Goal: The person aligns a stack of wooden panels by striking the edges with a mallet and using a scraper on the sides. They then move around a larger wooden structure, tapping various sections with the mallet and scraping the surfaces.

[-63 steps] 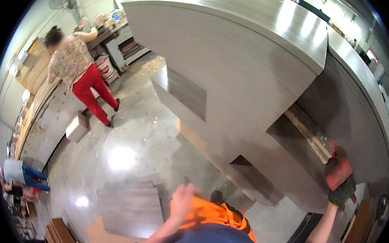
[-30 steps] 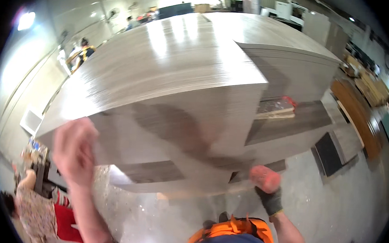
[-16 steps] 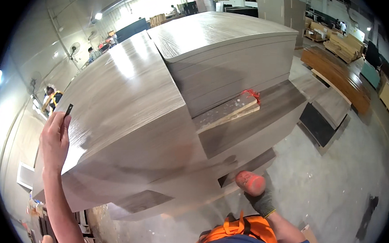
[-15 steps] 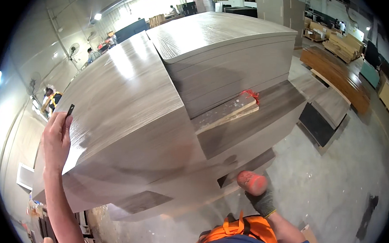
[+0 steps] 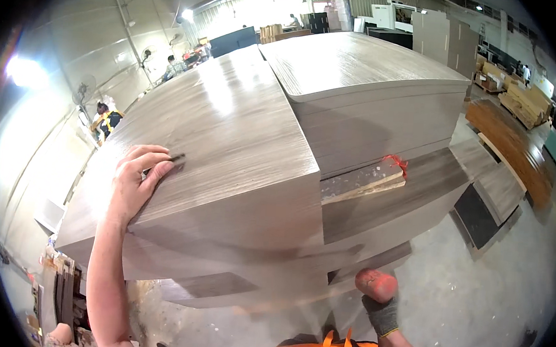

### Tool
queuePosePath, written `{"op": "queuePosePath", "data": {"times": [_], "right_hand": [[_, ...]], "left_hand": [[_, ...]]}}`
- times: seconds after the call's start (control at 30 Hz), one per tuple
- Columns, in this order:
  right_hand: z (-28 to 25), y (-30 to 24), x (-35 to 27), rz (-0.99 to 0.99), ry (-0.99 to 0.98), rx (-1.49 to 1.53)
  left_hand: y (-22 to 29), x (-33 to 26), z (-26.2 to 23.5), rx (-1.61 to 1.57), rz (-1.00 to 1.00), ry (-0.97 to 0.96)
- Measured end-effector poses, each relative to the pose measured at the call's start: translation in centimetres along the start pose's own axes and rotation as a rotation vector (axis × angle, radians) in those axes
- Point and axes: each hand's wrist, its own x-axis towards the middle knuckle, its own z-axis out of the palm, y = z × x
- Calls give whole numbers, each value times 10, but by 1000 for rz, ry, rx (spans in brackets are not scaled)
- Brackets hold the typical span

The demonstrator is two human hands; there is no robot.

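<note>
My left hand (image 5: 139, 181) rests on the near left part of a wood-grain panel stack (image 5: 229, 132). It pinches a slim black flat tool (image 5: 177, 158), its exact kind unclear, between thumb and fingers over the top panel. My right hand (image 5: 381, 315), in a dark grey glove, is low in front of the stack. Closed, it holds a red cylindrical tool (image 5: 376, 285) like a mallet head; any handle is hidden. Right of the stack's near corner, a board offcut (image 5: 363, 184) with a red tie (image 5: 396, 161) lies on a lower panel (image 5: 398, 187).
A taller panel pile (image 5: 371, 109) adjoins at the back right. Brown panels (image 5: 505, 146) and a dark board (image 5: 476, 214) lie on the grey floor (image 5: 436, 297) to the right. Upright strips (image 5: 58, 287) stand at lower left. A person (image 5: 107, 122) is beyond the stack.
My left hand has come down from beyond the panel's left edge onto its top, tilting the black tool flatter. My view has shifted left; the red tool stays low in my right hand.
</note>
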Motion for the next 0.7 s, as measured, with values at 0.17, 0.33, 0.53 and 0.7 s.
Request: {"op": "queuePosePath", "data": {"times": [0.17, 0.33, 0.53, 0.7], "right_hand": [[34, 9, -10, 86, -28, -90], [61, -2, -28, -158, 15, -452], [85, -106, -75, 203, 159, 408], [117, -206, -78, -57, 337, 819]], "left_hand": [[-5, -1, -2, -66, -138, -75], [-12, -12, -18, 130, 236, 55], [-26, -74, -77, 246, 511, -5], [-104, -122, -81, 385, 503, 199]]}}
